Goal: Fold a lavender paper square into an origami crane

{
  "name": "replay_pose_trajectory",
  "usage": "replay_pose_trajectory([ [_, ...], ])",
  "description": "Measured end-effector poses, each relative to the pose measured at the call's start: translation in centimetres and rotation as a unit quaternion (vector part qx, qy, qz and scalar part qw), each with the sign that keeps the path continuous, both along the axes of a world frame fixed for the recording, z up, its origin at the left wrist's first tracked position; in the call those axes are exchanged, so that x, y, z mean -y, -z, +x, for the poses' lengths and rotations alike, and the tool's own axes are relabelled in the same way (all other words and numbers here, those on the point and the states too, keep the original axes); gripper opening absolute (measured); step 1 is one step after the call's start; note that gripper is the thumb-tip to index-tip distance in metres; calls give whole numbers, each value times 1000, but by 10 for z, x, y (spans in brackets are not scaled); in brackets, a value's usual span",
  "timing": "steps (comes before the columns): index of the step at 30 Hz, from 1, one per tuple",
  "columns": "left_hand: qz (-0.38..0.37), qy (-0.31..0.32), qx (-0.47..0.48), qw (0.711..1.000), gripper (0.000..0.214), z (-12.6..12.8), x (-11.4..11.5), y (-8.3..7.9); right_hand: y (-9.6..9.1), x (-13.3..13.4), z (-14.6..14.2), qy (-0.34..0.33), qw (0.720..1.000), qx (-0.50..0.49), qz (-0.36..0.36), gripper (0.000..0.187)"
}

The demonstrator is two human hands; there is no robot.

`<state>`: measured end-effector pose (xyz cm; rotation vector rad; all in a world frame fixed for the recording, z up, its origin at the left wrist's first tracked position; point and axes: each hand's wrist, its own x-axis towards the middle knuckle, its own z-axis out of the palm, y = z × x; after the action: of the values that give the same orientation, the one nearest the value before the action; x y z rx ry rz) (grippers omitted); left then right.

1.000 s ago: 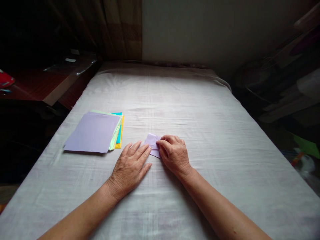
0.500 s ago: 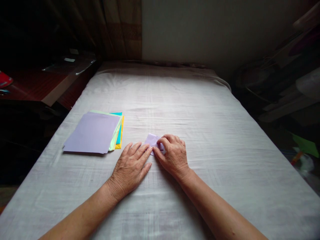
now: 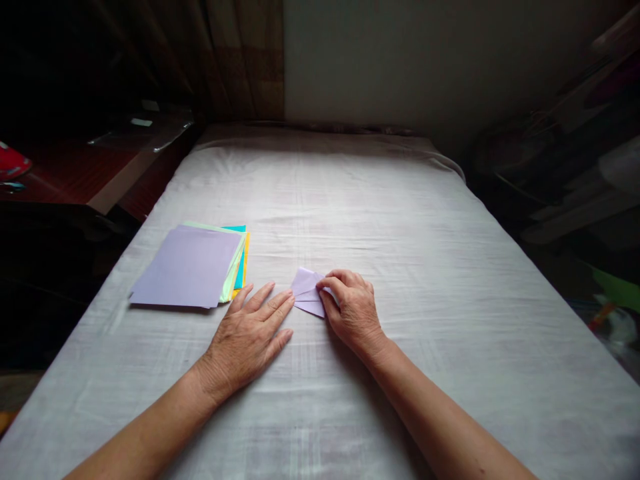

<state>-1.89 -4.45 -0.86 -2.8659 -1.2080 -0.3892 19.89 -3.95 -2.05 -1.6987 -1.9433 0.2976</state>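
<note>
A small folded piece of purple paper [image 3: 307,288] lies on the cloth between my hands, with crease lines and layered flaps showing. My right hand [image 3: 351,303] pinches its right side between thumb and index finger, hiding that end. Flat on the cloth, my left hand [image 3: 253,330] has its fingers spread, and its index fingertip is at the paper's left edge. Left of that hand sits a stack of square paper sheets [image 3: 185,267], purple on top, with light green, blue and yellow edges showing beneath.
A pale checked cloth [image 3: 390,220] covers the broad surface under the hands. A dark reddish wooden table [image 3: 65,167] at the left bears a clear plastic sleeve [image 3: 150,133] and a red object [image 3: 13,162]. Dim clutter with a green sheet [image 3: 617,290] lies beyond the right edge.
My left hand has slid left and slightly down, uncovering more of the folded purple paper. My right hand has shifted slightly right, still pinching the paper.
</note>
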Motion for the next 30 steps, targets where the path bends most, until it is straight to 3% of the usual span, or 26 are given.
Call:
replay_pose_trajectory([
  [9,14,0,1,1000,38,5,-1,-5,7,2,9,3,997,0,73,34],
  [11,17,0,1,1000,38,7,-1,-5,3,7,6,-51,994,57,73,39],
  [14,21,-7,9,1000,39,7,0,-4,-1,12,2,-189,973,130,21,49],
  [17,21,-10,12,1000,39,6,0,-2,-2,14,5,-241,957,161,-28,55],
  [24,20,-6,8,1000,35,4,-2,-5,-1,19,38,-199,960,190,-58,56],
  [30,36,-5,16,999,28,12,-6,-6,0,20,40,-159,972,170,-42,55],
])
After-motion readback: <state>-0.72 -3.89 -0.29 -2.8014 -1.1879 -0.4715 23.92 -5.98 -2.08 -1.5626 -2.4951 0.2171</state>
